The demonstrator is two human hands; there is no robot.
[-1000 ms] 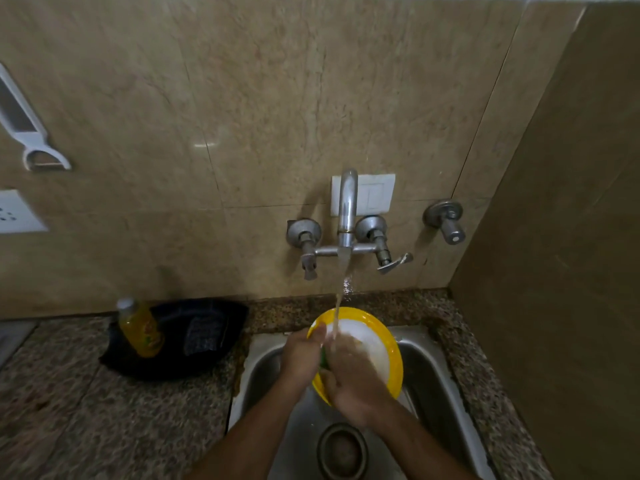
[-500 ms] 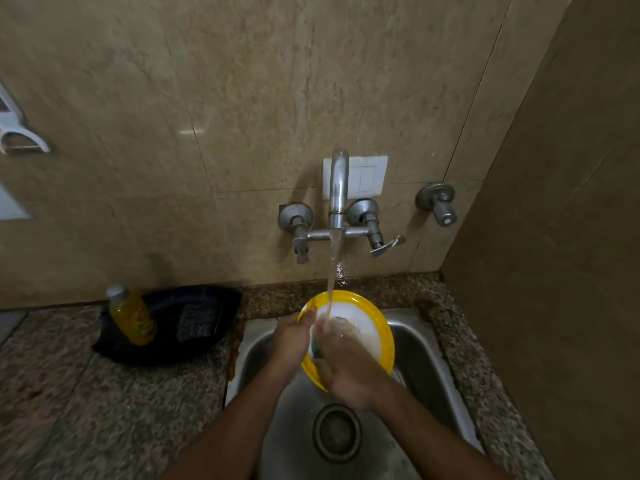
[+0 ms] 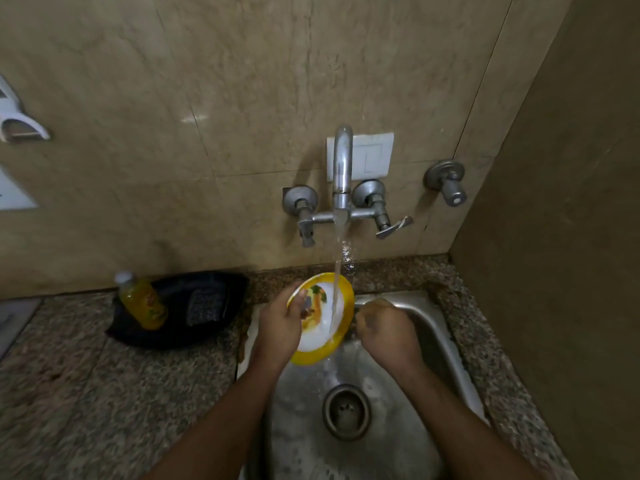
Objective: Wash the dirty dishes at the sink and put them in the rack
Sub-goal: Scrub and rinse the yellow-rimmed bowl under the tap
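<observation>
Moved off the plate [image 3: 323, 317] since a moment ago: right hand [image 3: 386, 332], earlier rubbing the plate's face, now pulled aside to the right, near the rim of the sink [image 3: 446, 337]. Fingers curled tight; whether a scrubber sits inside that grip cannot be told. Left hand [image 3: 278, 327] pinching the plate by its left edge, thumb on the face, tilting it under the running stream from the tap [image 3: 341, 174]. Plate held over the sink basin, yellow rim and printed centre now uncovered, water sheeting down the white. Likely scrubbing over and rinsing under way; rack not in view, so placing yet to come.

Speckled granite bench [image 3: 86, 393] around a steel sink set in a corner of beige tiled walls. Yellow soap bottle [image 3: 142, 301] standing against a dark tray [image 3: 207, 306] to the left. White switch plate [image 3: 372, 155] behind the tap.
</observation>
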